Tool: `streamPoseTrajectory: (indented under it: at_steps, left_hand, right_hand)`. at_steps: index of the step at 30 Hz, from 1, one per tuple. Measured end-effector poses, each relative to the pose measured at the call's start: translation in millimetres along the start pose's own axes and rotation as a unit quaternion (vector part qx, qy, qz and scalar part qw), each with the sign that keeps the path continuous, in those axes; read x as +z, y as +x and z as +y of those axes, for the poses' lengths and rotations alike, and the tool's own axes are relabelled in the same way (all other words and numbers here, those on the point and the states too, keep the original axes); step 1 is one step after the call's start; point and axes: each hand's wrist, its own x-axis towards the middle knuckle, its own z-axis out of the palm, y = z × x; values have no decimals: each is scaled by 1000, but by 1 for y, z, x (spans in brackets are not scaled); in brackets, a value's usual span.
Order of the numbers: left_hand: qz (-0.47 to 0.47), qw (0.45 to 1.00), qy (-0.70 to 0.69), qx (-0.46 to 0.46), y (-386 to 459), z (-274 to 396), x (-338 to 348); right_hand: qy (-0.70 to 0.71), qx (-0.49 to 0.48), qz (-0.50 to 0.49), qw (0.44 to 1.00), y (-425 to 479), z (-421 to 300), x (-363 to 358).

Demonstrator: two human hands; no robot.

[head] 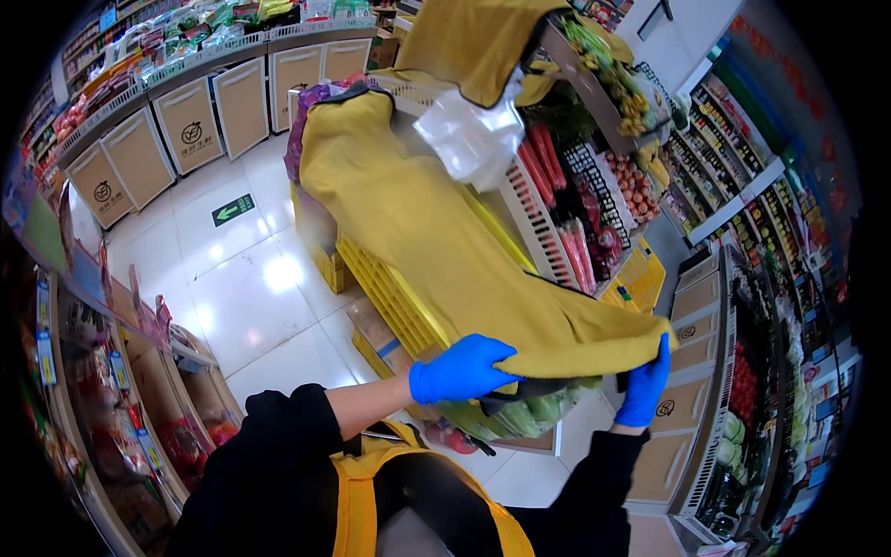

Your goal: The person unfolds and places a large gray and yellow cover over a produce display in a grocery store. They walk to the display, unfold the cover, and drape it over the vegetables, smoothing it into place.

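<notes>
A long mustard-yellow cloth with a dark edge (418,223) lies over yellow plastic crates (390,292) in front of me. My left hand (466,369), in a blue glove, grips the near left corner of the cloth. The near right corner is pinched in my right hand (646,383), also gloved in blue; its fingers are partly hidden by the fabric. Below the cloth's near edge, green leafy vegetables in clear wrapping (522,414) show. A crumpled clear plastic bag (473,132) rests beside the cloth's far part.
To the right stands a vegetable display with a white slatted edge (539,223), red-wrapped produce and tomatoes (630,188). Another yellow cloth (466,42) hangs at the far end. Shelves (118,418) stand at left, a curved refrigerated display (710,418) at right. A cardboard box (379,334) sits by the crates.
</notes>
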Motion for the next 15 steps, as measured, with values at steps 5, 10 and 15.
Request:
streamPoseTrajectory:
  at_steps: [5,10,15]
  left_hand:
    - [149,982,39,113,12,-38,-97]
    - [298,903,252,182,38,-130,-203]
    - [363,915,-98,-145,50,-223,-370]
  right_hand:
    - [15,41,-31,999,92,-6,137]
    - [23,96,-121,988,172,55,285]
    - [-495,-514,-289,638,222,203,417]
